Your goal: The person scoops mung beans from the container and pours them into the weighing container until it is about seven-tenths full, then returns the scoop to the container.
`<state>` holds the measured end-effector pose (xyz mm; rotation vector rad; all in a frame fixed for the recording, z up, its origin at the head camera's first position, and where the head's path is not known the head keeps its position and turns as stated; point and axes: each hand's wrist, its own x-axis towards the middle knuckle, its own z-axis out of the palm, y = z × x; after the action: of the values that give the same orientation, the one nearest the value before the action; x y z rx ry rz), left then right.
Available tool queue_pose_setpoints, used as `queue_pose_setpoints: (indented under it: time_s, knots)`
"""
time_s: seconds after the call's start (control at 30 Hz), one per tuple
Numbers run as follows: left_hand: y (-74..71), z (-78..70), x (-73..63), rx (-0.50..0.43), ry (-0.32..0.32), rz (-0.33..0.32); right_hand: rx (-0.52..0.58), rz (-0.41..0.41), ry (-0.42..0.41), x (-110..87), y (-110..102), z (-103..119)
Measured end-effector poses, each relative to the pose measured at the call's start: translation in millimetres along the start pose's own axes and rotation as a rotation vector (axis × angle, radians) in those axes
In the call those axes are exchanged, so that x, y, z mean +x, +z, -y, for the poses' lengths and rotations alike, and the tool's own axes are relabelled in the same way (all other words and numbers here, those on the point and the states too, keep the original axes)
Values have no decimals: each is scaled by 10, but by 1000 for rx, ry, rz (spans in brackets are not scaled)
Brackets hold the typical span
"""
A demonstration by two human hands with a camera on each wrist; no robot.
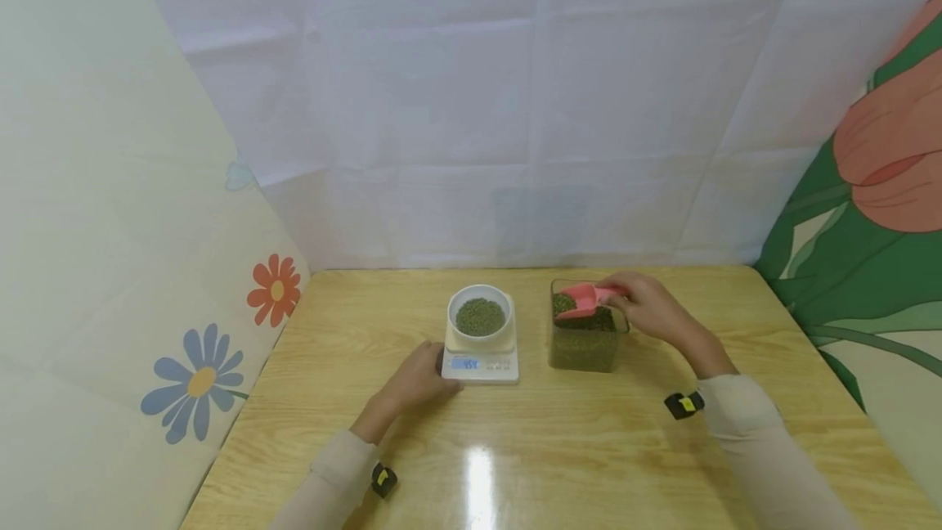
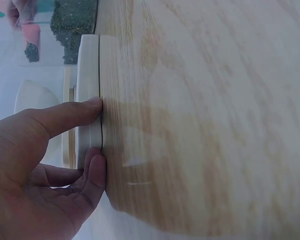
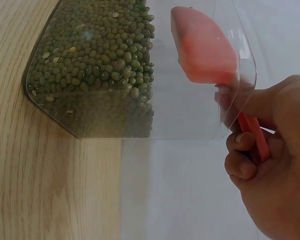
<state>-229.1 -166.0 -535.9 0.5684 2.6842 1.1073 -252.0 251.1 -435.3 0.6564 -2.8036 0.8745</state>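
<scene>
My left hand (image 1: 421, 375) holds the front left corner of a white kitchen scale (image 1: 504, 372), its thumb along the front edge and the fingers bent at the side in the left wrist view. On the scale stands a white bowl (image 1: 455, 307) with green mung beans (image 1: 480, 317) in it. The lit display (image 1: 465, 364) shows digits too small to read surely. My right hand (image 1: 646, 307) grips the handle of a pink scoop (image 1: 586, 298) inside the top of a clear container (image 1: 581, 360). Some beans lie in the scoop, above the mung beans (image 3: 100, 60) filling the container's lower part.
Scale and container stand side by side, a short gap apart, on a wood-grain table (image 1: 574, 448). A white cloth (image 1: 441, 105) hangs behind the table. Flower-patterned sheets (image 1: 199, 145) flank it at left and right.
</scene>
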Motion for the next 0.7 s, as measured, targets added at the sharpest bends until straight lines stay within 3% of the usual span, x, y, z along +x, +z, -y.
queue_pose_setpoints:
  time_s: [0.7]
  knots:
    - [3,16,10,-6,13,6,53,-11,46,-58,-50,-57]
